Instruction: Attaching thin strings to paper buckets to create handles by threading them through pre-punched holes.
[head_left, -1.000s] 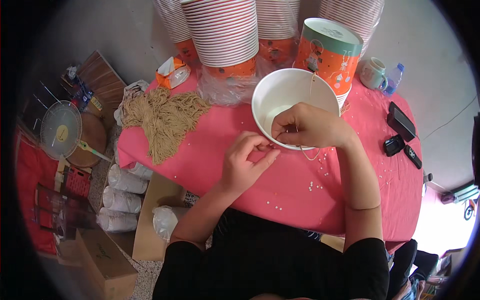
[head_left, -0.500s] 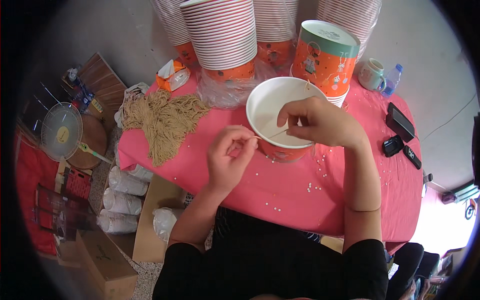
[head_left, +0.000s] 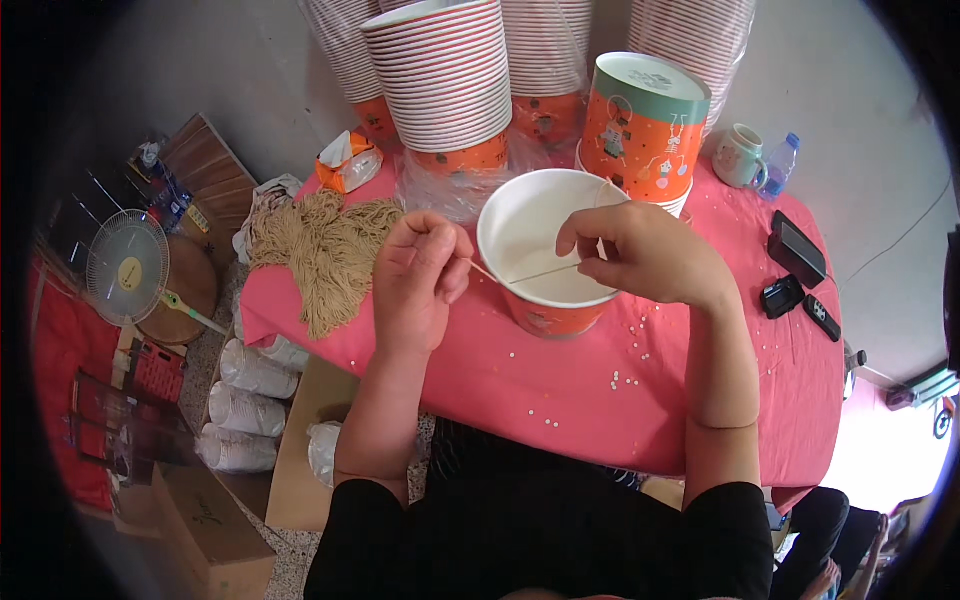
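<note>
A paper bucket (head_left: 560,320), orange outside and white inside, stands upright in front of me with its mouth up. My left hand (head_left: 422,275) is closed at the left of its rim, pinching one end of a thin tan string (head_left: 484,270). Over the bucket's near side, my right hand (head_left: 650,250) is bent down with thumb and forefinger pinching the other part. Between the hands the string runs taut and makes a shallow V at the near-left rim. A small loop of string shows at the far right rim, partly hidden behind my right hand.
A bundle of tan strings (head_left: 325,260) lies at the left. Tall stacks of paper buckets (head_left: 445,80) and an upturned bucket (head_left: 645,130) stand behind. A mug (head_left: 738,157), a bottle (head_left: 780,167) and a black case (head_left: 797,247) sit at the right. Small white discs dot the red cloth.
My left hand has moved left, away from the rim, drawing out more string. My right hand has stayed almost in place, still pinching.
</note>
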